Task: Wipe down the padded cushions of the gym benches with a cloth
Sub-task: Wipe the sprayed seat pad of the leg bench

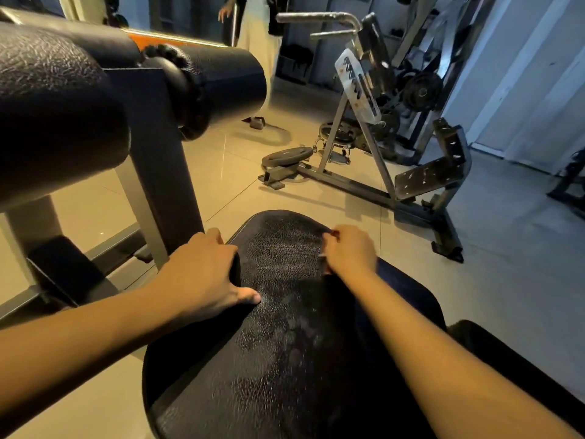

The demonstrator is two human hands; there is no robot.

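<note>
Left fingers (225, 248) hidden behind cushion (278, 343) edge; right hand (349, 248) blurred.

1. A glossy beige tile floor (228, 179) with thin dark joints is lit warm yellow on the left and cooler blue toward the right.
2. A pale wall (531, 74) stands on the right.
3. A grey metal exercise frame (357, 187) stands on the floor, with a weight plate (286, 155) at its left end.
4. More plates hang on a rack (422, 90) behind it.
5. A person in pale trousers (258, 42) stands at the back.
</note>
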